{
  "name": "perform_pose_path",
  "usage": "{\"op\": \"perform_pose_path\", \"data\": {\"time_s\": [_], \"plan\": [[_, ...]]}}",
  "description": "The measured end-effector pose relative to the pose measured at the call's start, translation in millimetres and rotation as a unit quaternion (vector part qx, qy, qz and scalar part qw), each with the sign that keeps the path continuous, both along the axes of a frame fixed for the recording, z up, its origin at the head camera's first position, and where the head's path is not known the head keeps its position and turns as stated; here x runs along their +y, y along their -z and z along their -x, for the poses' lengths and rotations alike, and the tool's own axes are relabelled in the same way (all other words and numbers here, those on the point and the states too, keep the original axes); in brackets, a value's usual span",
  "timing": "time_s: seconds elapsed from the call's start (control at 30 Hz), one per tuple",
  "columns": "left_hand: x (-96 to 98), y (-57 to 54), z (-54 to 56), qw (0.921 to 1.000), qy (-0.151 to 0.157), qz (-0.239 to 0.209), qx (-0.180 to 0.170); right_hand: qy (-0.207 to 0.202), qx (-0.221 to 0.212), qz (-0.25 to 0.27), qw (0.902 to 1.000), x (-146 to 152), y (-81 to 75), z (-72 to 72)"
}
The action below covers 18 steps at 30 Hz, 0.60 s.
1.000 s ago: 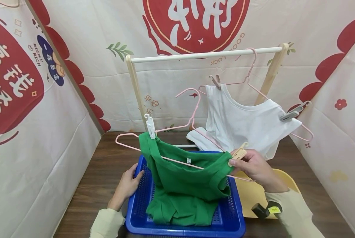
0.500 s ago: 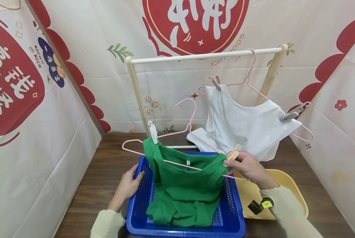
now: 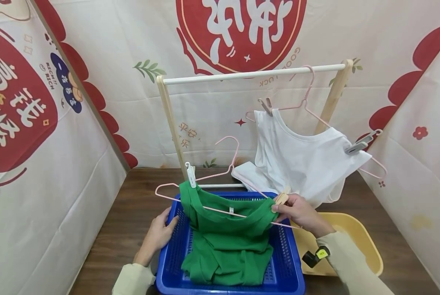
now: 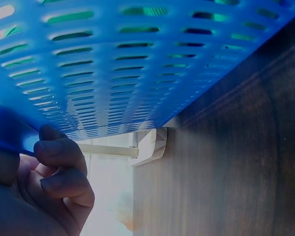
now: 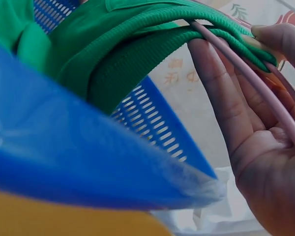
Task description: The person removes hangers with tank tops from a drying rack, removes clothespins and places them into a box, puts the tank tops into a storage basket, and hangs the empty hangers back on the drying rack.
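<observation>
A green tank top (image 3: 231, 237) is spread on a pink hanger (image 3: 236, 152), its lower part folded inside the blue basket (image 3: 294, 262). A white clothespin (image 3: 190, 175) clips its left shoulder to the hanger. At the other shoulder my right hand (image 3: 301, 212) pinches a beige clothespin (image 3: 280, 200) together with the strap, thumb on top. In the right wrist view, the fingers (image 5: 226, 103) lie beneath the strap and hanger bar. My left hand (image 3: 159, 232) grips the basket's left rim, with fingers (image 4: 64, 152) curled over the edge in the left wrist view.
Behind the basket stands a rack with a white rail (image 3: 256, 74). From it hangs a white sleeveless top (image 3: 301, 159) on another pink hanger, held by grey clothespins (image 3: 362, 142). A yellow tray (image 3: 365, 241) lies right of the basket on the brown table (image 3: 105, 246). Printed cloth surrounds the table.
My right hand has moved down and left, lowering the hanger and the green tank top's shoulders towards the basket. My left hand has stayed on the rim.
</observation>
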State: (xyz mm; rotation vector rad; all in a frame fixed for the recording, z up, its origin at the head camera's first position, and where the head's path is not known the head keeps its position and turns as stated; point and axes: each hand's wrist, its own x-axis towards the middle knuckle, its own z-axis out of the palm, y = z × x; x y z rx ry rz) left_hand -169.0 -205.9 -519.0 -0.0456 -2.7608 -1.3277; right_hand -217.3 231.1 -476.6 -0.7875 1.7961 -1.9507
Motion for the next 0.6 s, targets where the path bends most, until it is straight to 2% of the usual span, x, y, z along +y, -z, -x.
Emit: {"op": "perform_pose_path", "data": {"time_s": [0.17,0.6], "plan": [[-0.3,1.3,-0.1,1.0,0.002,-0.004,0.002,0.02,0.008,-0.026,0.9994,0,7.7,0.8],[0.5,-0.5,-1.2,1.0,0.001,-0.008,0.001,0.021,0.027,-0.043,0.9985,1,20.0,4.3]]}}
